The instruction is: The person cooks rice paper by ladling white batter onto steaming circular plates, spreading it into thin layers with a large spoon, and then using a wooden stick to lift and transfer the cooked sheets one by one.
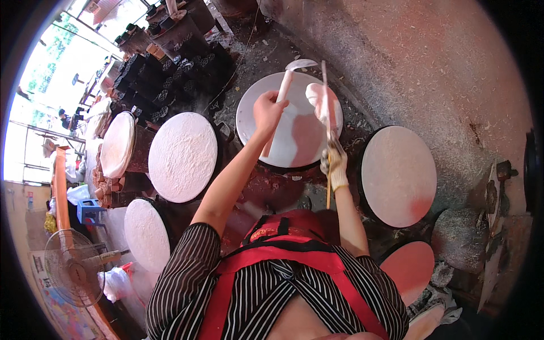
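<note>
My bare left hand (268,114) grips the pale wooden handle of a tool with a curved, whitish head, perhaps a ladle (285,87). It is above a round, pale griddle (265,127) in front of me. On my right hand (335,165) is a whitish knit glove, with its fingers closed around a long, thin stick-like tool (325,95). That tool points away from me over the griddle's right side, and its yellowish rear end hangs below the hand. A white, soft-looking lump (315,94) is beside the stick; whether it touches the griddle is unclear.
More round griddles with pale surfaces stand to the left (183,157) and right (398,176). Black honeycomb coal briquettes (165,80) are stacked at the far left. A debris-flecked wall (425,63) rises along the right. An electric fan (75,267) is at lower left.
</note>
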The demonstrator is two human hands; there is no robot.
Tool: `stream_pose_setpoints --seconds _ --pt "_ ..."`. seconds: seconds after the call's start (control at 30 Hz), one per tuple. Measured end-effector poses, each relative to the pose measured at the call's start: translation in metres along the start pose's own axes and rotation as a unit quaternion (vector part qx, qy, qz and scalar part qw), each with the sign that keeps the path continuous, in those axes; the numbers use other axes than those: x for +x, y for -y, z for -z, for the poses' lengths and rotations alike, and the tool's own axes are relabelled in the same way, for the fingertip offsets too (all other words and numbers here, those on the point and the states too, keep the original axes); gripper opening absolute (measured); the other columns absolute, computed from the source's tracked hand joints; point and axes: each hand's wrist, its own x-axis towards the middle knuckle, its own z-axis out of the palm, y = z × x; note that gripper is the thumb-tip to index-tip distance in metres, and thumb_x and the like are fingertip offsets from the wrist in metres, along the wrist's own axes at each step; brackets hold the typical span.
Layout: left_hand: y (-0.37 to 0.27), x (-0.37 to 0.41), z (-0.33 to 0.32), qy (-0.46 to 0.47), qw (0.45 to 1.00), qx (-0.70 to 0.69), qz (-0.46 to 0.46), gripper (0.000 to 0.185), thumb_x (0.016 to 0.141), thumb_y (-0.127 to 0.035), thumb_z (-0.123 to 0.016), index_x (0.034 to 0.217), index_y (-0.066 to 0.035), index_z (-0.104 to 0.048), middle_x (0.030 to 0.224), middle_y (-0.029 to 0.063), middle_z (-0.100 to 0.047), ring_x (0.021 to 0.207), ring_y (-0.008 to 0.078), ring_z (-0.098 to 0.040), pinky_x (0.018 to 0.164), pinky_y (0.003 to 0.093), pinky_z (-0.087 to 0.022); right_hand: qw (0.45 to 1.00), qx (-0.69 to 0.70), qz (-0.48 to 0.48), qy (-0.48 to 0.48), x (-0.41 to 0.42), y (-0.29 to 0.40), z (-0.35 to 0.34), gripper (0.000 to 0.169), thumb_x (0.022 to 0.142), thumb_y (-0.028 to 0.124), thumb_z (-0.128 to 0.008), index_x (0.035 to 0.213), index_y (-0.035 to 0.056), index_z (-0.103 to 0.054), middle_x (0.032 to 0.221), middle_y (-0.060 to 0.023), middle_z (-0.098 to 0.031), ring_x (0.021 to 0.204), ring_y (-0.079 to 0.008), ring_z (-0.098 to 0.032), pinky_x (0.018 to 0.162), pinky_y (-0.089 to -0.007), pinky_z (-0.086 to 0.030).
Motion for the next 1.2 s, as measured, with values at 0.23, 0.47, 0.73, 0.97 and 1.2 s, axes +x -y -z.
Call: stream_pose_setpoints --seconds 0.23,0.47,0.73,0.97,1.2 --pt "0.071 -0.111 0.098 0.087 0.924 -0.316 0.198 0.026 0.089 -0.023 -0.055 0.094 0.003 -0.06 0.071 0.002 -0.054 0.052 0.0102 -0.05 0.046 0.0227 -0.04 0.975 0.048 0.132 -0.169 -0.029 -0.104 -0.048 0.024 0.09 0.033 -0.049 0.113 0.0297 -0.056 0.054 0.0019 -0.046 0.031 -0.0152 -0.039 0.027 -0.0305 -0.028" --pt "0.081 -0.181 0.157 0.082 0.755 -0.503 0.413 0.017 0.092 -0.022 -0.053 0.085 -0.007 -0.047 0.064 -0.0019 -0.042 0.045 0.0055 -0.037 0.039 0.019 -0.031 0.883 -0.308 0.234 -0.265 0.059 -0.093 -0.15 0.023 0.088 0.019 -0.056 0.111 0.0209 -0.056 0.053 0.0045 -0.041 0.036 -0.0086 -0.037 0.031 -0.0251 -0.03" --pt "0.124 -0.184 0.209 0.144 0.594 -0.615 0.498 0.022 0.089 -0.018 -0.056 0.075 -0.009 -0.043 0.055 -0.0039 -0.036 0.041 0.0039 -0.033 0.032 0.0155 -0.026 0.92 -0.24 0.198 -0.239 -0.038 -0.093 -0.088 0.035 0.09 0.019 -0.051 0.124 0.0282 -0.053 0.053 0.0029 -0.048 0.029 -0.0098 -0.036 0.026 -0.0242 -0.026" --pt "0.13 -0.196 0.211 0.102 0.593 -0.609 0.516 0.014 0.088 -0.012 -0.056 0.084 -0.007 -0.044 0.067 0.0012 -0.044 0.046 0.0042 -0.037 0.034 0.0145 -0.028 0.891 -0.309 0.182 -0.279 -0.02 -0.105 -0.096 0.03 0.089 0.014 -0.056 0.117 0.0231 -0.057 0.054 0.0029 -0.046 0.031 -0.0097 -0.036 0.027 -0.027 -0.027" --pt "0.127 -0.212 0.185 0.029 0.606 -0.644 0.465 0.013 0.091 -0.011 -0.051 0.083 -0.004 -0.044 0.063 -0.0014 -0.039 0.045 0.0035 -0.034 0.034 0.0146 -0.028 0.904 -0.385 0.011 -0.187 -0.004 -0.072 -0.134 0.03 0.09 0.017 -0.054 0.119 0.024 -0.057 0.051 0.0044 -0.041 0.032 -0.0082 -0.033 0.03 -0.0246 -0.028"
